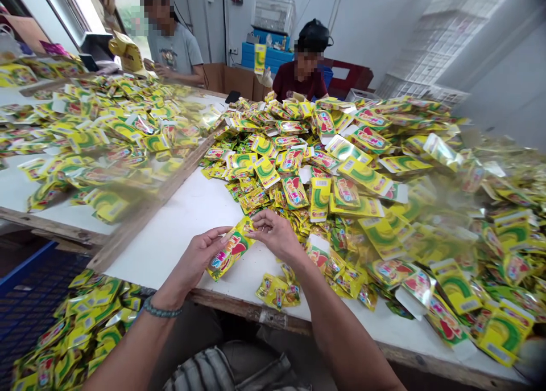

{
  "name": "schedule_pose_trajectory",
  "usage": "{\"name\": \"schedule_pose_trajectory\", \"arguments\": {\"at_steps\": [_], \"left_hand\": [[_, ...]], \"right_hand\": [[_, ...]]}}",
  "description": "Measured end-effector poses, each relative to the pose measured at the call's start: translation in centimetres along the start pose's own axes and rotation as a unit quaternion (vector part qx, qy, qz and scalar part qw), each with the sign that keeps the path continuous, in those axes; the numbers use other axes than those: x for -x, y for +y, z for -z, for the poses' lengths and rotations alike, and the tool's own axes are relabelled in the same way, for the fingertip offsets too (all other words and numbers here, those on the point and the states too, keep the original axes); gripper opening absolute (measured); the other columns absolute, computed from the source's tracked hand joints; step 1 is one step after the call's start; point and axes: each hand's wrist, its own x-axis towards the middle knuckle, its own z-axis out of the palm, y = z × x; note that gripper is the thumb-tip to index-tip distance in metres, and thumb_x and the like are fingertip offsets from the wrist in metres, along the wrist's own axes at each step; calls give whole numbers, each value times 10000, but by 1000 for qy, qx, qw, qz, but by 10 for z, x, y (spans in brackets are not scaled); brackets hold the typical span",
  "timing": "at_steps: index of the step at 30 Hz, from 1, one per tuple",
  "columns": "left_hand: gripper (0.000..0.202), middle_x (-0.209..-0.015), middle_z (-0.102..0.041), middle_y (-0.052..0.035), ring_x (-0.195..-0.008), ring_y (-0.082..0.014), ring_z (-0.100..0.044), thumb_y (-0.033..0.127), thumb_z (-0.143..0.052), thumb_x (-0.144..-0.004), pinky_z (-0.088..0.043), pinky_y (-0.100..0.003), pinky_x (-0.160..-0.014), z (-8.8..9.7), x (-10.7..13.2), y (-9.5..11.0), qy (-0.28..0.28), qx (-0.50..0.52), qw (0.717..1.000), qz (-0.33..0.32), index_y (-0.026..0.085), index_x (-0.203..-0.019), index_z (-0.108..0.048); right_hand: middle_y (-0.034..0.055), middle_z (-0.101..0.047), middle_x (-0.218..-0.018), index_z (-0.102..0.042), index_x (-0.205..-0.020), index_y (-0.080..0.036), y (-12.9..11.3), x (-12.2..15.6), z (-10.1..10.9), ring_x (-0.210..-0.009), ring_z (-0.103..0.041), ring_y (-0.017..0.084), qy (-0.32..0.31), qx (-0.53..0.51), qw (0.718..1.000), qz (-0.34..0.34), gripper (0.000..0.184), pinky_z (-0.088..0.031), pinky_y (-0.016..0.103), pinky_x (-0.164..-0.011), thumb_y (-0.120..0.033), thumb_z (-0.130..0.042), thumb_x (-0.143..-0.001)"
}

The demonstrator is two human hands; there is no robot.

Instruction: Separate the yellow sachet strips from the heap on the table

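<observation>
My left hand (191,261) is closed around a small yellow and green carton (229,255) with a red heart and bright lettering, tilted above the white tabletop. At the carton's upper end, the curled fingers of my right hand (276,234) press together; what they pinch there is too small to make out. Several small yellow sachets (277,290) lie near the table edge, below my right hand. Just beyond my hands, a big heap of cartons (294,192) and loose sachets spreads to the right.
A wooden strip (164,190) divides the table, with more cartons (115,129) on its left. At lower left, a blue crate (28,280) holds many filled-looking packs. Two people sit across the table, one in grey (177,46), one in dark red (298,79).
</observation>
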Motion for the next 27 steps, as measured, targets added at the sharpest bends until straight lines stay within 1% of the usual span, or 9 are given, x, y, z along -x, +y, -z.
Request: {"name": "schedule_pose_trajectory", "arguments": {"at_steps": [2,5,8,11,14,18,21,24,27], "left_hand": [[620,-877,-779,-48,-693,-189,-695,441,-898,-526,-540,-272,-656,1,0,1,-7,-7,1000,-1,161,-1050,-720],[613,-868,-778,-46,-701,-189,-693,457,-895,-528,-535,-266,-655,2,-1,-1,-5,-10,1000,-8,164,-1040,-726],[602,-864,-776,-53,-708,-184,-690,478,-886,-539,-529,-256,-653,2,-5,-4,3,-21,1000,-20,154,-1022,-729],[618,-884,-774,-56,-715,-185,-691,490,-876,-553,-532,-266,-667,2,-8,-5,12,-26,999,-27,157,-1050,-720],[603,-918,-771,-51,-751,-195,-693,497,-860,-578,-535,-281,-694,2,-7,-5,4,-39,998,-41,169,-1064,-718],[518,-876,-758,-31,-765,-185,-677,482,-851,-602,-519,-259,-697,1,-6,-4,-27,-52,997,-56,167,-997,-738],[528,-867,-747,-30,-754,-173,-662,482,-831,-630,-508,-253,-693,0,-8,-4,-33,-34,998,-51,160,-1032,-714],[571,-732,-698,-6,-630,-136,-598,498,-783,-677,-453,-230,-599,-2,-7,-9,-30,-76,994,-74,138,-1106,-672],[529,-571,-592,38,-507,-103,-479,516,-705,-732,-353,-211,-509,-3,-6,-18,-25,-163,982,-87,117,-1079,-676]], "right_hand": [[-20,-627,-730,-582,-822,-204,-1,1,-1,-661,-568,127,6,18,1000,2,209,-447,240,-636,-336,-728,-752],[-30,-636,-701,-572,-795,-215,-2,4,-6,-661,-594,132,12,70,997,17,95,-432,236,-641,-215,-666,-787],[-29,-670,-713,-581,-812,-224,-5,8,-10,-676,-627,143,-17,117,993,21,81,-423,247,-662,-146,-574,-830],[-14,-716,-803,-578,-917,-232,-9,10,-7,-713,-643,154,-53,93,994,3,85,-425,260,-685,-182,-525,-874],[5,-730,-879,-523,-1070,-228,-15,10,-5,-733,-648,158,-72,59,996,-8,195,-427,267,-701,-265,-563,-882],[-24,-676,-727,-484,-1121,-212,-19,11,-13,-737,-638,170,-99,75,992,23,315,-425,277,-735,-236,-619,-838],[-27,-671,-714,-444,-1176,-205,-19,12,-18,-759,-640,171,-54,37,998,-1,354,-428,268,-717,-239,-587,-855],[-27,-668,-736,-416,-1243,-194,-17,14,-22,-706,-615,155,-21,31,999,2,417,-420,262,-695,-250,-573,-861],[-74,-554,-575,-437,-1264,-167,-11,16,-27,-554,-524,140,-77,55,995,6,418,-377,249,-593,-284,-549,-879]]}}
